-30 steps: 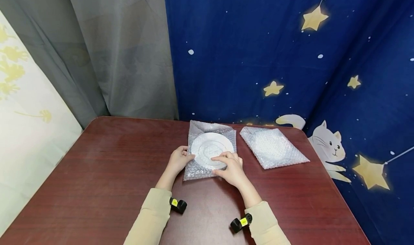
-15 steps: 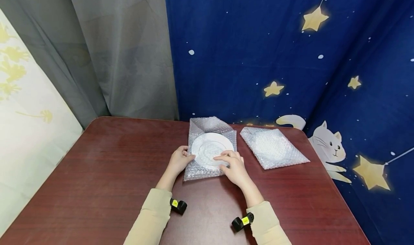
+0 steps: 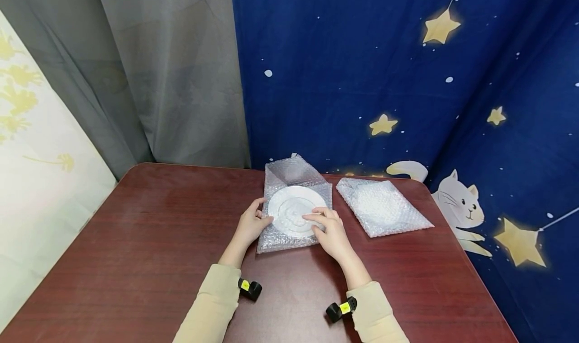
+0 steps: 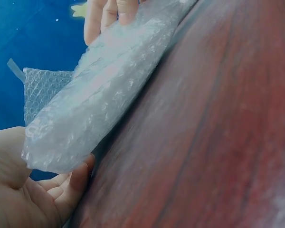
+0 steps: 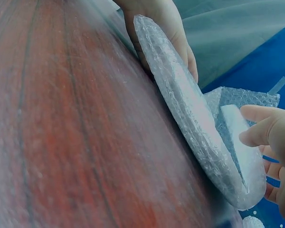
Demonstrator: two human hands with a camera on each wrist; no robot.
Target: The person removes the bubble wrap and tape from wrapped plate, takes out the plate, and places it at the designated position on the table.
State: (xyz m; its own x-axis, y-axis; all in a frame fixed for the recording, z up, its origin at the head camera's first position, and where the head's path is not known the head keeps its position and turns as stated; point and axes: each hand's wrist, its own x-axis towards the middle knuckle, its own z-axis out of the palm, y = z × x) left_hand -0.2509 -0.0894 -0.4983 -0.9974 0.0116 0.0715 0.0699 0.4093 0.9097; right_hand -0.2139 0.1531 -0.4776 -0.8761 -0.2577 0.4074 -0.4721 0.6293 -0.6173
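A white plate (image 3: 293, 213) lies at the lower middle of the head view, set in bubble wrap (image 3: 276, 243) that curls round its near edge; whether a layer also crosses its face I cannot tell. Over the last second the wrap's far flap (image 3: 296, 169) has risen from a low fold to a standing peak, and a clear strip (image 5: 278, 86) juts from its corner in the right wrist view. That end therefore looks unfastened, so the wrapping seems unfinished. The left hand (image 3: 250, 225) pinches the wrap's left border, thumb at the plate's rim. The right hand (image 3: 333, 235) has slid toward the right rim, fingers bent against the plate; whether they pinch anything I cannot tell. Just right of centre, a second packet (image 3: 404, 222) of bubble wrap looks closed round a pale disc (image 3: 378, 203). Both packets sit on a reddish-brown table (image 3: 135, 242), a blue curtain (image 3: 316, 81) filling the upper right.
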